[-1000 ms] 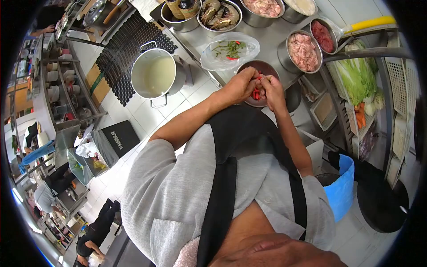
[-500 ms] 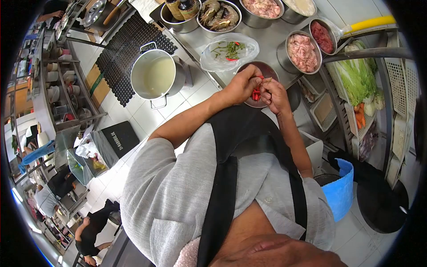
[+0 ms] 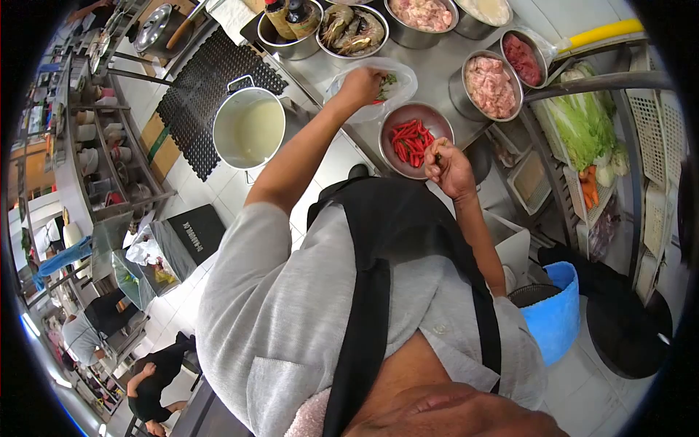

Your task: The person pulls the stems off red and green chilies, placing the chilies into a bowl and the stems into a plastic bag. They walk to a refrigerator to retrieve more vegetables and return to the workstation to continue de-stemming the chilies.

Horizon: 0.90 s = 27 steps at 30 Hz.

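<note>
My left hand reaches over a clear plastic bag holding green chili stems and a little red. Its fingers are bent together at the stems; what they hold is hidden. Close to the body, a round metal bowl contains red chilies. Over the bowl's right rim is my right hand, fingers curled, with a small dark green chili stem showing between thumb and fingertips.
Metal bowls hold prawns, pale raw meat and dark red meat. Bottles stand in another. A large pot of cloudy liquid is left of the counter. Vegetable crates are at right. Other people work at far left.
My hands were together over the bowl, pinching a red chili. They have parted: my left hand moved up and left to the bag, my right stayed by the bowl, whose chilies now show.
</note>
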Each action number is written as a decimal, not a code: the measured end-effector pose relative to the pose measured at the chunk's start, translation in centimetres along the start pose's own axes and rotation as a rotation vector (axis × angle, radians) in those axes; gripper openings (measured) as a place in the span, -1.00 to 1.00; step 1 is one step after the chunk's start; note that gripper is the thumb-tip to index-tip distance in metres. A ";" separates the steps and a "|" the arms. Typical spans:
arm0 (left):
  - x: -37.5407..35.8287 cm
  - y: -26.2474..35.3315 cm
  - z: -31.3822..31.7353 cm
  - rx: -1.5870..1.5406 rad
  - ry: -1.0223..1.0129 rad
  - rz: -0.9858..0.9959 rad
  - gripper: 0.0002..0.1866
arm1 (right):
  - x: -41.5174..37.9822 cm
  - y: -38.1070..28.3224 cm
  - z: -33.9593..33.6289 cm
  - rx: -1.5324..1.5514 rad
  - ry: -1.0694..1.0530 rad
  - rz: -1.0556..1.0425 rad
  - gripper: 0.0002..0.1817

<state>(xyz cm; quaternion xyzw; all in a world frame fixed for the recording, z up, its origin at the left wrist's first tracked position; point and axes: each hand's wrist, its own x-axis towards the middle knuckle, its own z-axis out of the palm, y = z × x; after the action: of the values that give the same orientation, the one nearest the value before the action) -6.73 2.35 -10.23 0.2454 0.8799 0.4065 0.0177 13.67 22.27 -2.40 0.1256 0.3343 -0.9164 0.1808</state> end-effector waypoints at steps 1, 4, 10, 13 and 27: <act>0.5 -1.3 1.5 0.105 -0.005 0.056 -0.70 | -0.1 0.0 0.0 -0.012 0.024 0.020 -0.89; 1.3 -1.6 2.9 0.381 -0.089 0.095 -0.73 | -0.5 -0.5 0.1 -0.029 -0.044 0.000 -0.94; 2.1 -0.2 2.8 0.427 -0.171 0.127 -0.78 | -0.7 -0.1 0.1 -0.091 0.011 -0.019 -0.93; 1.7 -0.7 3.1 0.333 -0.005 0.166 -0.79 | 0.3 -0.6 0.6 -0.102 0.023 0.052 -0.88; -2.2 -0.9 -1.7 0.092 -0.269 0.050 -0.77 | 8.8 -1.4 7.2 -1.926 0.020 -0.007 -0.70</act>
<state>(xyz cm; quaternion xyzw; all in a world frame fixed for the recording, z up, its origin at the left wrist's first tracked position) -5.61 -0.35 -10.11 0.3203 0.8809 0.3293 0.1140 4.35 16.32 0.70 -0.0699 0.9451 -0.2481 0.2010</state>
